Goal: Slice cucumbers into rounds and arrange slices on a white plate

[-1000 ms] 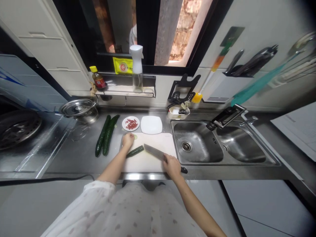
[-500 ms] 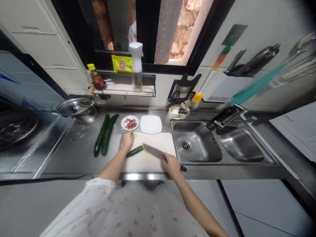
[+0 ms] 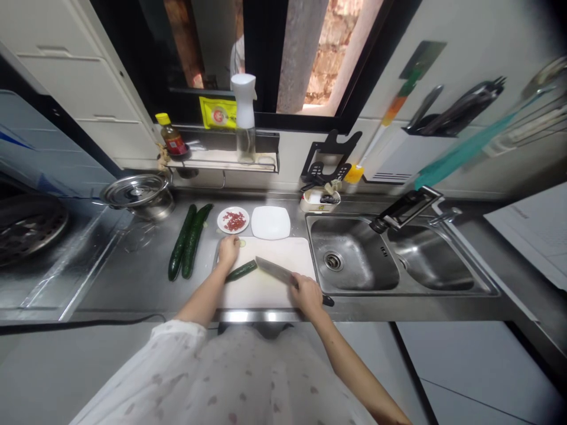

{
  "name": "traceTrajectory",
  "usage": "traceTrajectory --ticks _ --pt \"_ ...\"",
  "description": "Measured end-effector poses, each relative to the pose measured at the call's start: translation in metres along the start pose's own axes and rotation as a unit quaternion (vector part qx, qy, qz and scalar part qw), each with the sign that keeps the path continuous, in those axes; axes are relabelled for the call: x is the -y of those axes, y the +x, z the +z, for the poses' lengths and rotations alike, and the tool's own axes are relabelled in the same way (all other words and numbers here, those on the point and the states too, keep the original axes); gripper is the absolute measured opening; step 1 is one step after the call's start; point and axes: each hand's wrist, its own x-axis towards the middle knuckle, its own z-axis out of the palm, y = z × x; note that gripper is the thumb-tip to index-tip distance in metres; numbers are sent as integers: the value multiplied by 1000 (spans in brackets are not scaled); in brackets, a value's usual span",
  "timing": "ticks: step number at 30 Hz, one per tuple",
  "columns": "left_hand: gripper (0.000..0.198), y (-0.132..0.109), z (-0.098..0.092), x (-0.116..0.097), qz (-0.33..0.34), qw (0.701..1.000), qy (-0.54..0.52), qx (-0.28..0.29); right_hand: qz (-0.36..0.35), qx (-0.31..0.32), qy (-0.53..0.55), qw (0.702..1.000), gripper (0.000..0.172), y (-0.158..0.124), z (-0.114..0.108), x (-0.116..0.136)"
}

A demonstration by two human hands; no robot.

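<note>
Cucumber piece [image 3: 241, 271] lies on cutting board [image 3: 287, 249] between left hand [image 3: 229, 251], grip unclear, and right hand [image 3: 306, 293] clasping knife [image 3: 275, 270]; whole cucumbers [image 3: 186, 241] left, sink [image 3: 354, 262] right, white plate [image 3: 271, 223] far.

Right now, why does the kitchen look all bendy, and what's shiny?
Head view: the wide lens bows the cabinets and counter edge, and corners darken; window light glares on the steel sink; the knife in the right hand and the cucumber piece look sharp.
</note>
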Motion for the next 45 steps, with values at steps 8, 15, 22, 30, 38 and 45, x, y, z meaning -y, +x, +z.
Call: traceTrajectory --ticks 8,15,22,30,38,45 --pt "21 -22 0 6 24 997 -70 -25 9 5 16 1000 34 -1 -3 5" --pt "20 -68 0 6 95 990 -99 -19 39 -13 66 997 30 0 -6 11" --pt "20 -93 -7 6 155 985 -71 -20 41 -14 103 994 32 5 -4 23" --pt "21 -98 -7 4 204 978 -51 3 18 11 122 992 32 9 -4 38" --pt "23 -93 -5 4 236 971 -44 25 1 54 54 997 32 11 -2 51" --pt "27 -91 1 12 280 959 -22 42 -30 62 39 997 34 11 0 65"
